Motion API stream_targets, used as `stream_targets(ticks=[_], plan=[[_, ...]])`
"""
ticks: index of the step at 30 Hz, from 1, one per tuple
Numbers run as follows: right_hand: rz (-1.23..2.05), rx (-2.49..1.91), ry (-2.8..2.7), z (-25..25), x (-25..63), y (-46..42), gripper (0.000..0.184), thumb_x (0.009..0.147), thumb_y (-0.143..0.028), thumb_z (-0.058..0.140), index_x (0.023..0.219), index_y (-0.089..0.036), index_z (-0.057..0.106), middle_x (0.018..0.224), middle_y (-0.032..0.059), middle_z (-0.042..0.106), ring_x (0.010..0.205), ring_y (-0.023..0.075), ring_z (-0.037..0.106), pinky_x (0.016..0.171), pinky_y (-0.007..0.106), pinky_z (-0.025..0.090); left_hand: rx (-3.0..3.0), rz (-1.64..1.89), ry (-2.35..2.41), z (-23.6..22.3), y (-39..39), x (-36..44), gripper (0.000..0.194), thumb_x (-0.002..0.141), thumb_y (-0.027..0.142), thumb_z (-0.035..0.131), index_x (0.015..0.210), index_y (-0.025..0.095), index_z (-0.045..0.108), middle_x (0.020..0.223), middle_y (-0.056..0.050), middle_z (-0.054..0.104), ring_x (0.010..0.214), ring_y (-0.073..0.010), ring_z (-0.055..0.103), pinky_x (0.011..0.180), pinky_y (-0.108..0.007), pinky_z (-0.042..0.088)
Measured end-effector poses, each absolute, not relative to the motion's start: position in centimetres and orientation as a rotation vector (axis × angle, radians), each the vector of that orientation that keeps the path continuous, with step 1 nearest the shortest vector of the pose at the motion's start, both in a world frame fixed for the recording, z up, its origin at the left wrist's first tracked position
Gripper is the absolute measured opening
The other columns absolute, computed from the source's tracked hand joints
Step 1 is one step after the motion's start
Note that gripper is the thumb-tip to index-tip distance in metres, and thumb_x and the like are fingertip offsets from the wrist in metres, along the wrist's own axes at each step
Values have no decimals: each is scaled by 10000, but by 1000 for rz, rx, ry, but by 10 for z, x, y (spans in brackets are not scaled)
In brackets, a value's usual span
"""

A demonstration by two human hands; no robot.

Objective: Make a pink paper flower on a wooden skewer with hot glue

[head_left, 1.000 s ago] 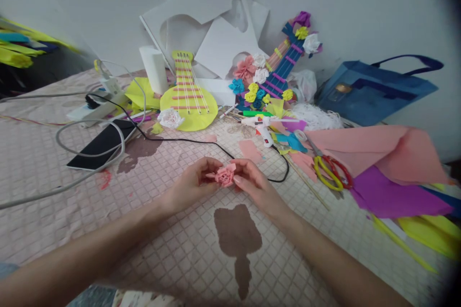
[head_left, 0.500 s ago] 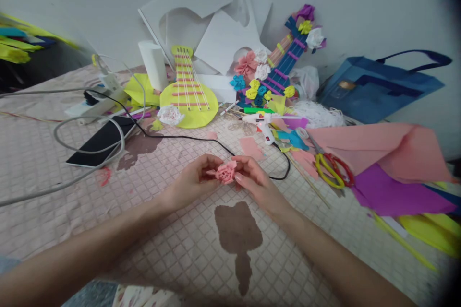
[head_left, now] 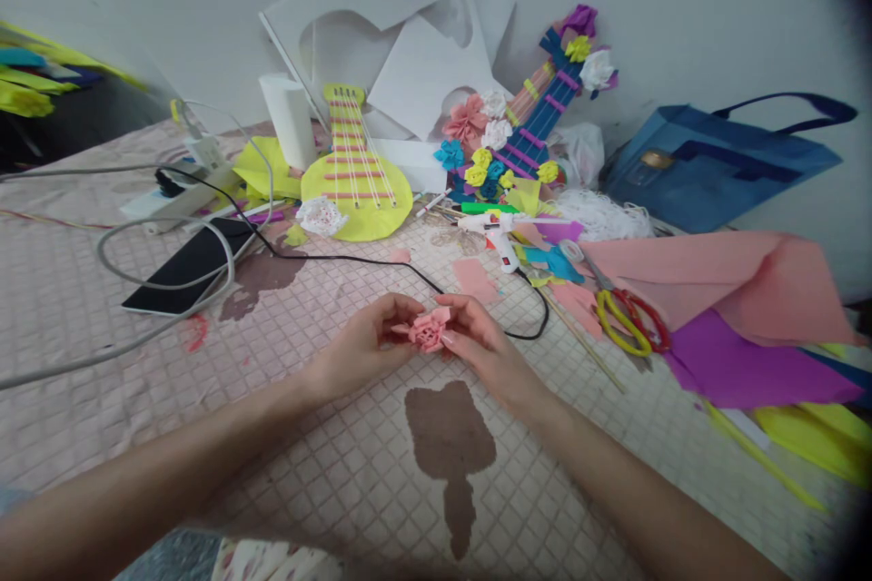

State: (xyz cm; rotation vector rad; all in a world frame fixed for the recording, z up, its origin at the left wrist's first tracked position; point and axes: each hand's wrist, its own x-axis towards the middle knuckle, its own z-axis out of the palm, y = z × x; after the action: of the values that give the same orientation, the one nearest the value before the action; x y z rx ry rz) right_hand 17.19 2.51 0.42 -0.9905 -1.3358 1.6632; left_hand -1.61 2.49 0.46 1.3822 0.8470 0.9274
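Observation:
A pink paper flower [head_left: 428, 332] with layered, ruffled petals is held up between my two hands over the middle of the table. My left hand [head_left: 371, 340] pinches its left side, the thumb below and the fingers behind. On the other side, my right hand [head_left: 477, 340] grips the petals between thumb and fingers. The undersides of the fingertips are partly hidden. Beyond the hands, a white glue gun [head_left: 500, 241] lies among paper scraps, and a flat pink paper piece [head_left: 475, 280] rests on the cloth.
Behind stand a yellow paper guitar [head_left: 358, 200] and a blue one [head_left: 538, 132] with paper flowers. To the right are scissors [head_left: 630, 322], pink crepe paper [head_left: 722, 277] and a blue bag [head_left: 708, 168]. A power strip [head_left: 181, 200], grey cable [head_left: 163, 347] and black tablet [head_left: 194, 268] occupy the left.
The camera view has shifted slightly, so the background sits a little higher. Both hands keep hold of the pink flower in nearly the same pose.

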Motion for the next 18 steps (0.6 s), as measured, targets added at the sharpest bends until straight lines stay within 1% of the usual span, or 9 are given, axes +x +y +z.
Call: stream_targets(ticks=[6, 18], plan=[[1655, -982, -1317, 4, 171, 25, 356, 785, -248, 609, 1114, -268, 474, 1002, 6, 583, 909, 149, 576, 745, 297, 482, 1413, 915, 851, 2, 24, -17, 294, 764, 221, 646, 1015, 149, 513, 1000, -73, 628, 935, -191, 625, 833, -385, 510], [1635, -966, -1297, 3, 170, 25, 370, 774, -233, 628, 1110, -263, 477, 988, 5, 575, 924, 150, 571, 786, 307, 475, 1423, 903, 875, 4, 24, -17, 287, 766, 235, 641, 1008, 146, 516, 996, -78, 629, 922, -189, 622, 835, -389, 502]])
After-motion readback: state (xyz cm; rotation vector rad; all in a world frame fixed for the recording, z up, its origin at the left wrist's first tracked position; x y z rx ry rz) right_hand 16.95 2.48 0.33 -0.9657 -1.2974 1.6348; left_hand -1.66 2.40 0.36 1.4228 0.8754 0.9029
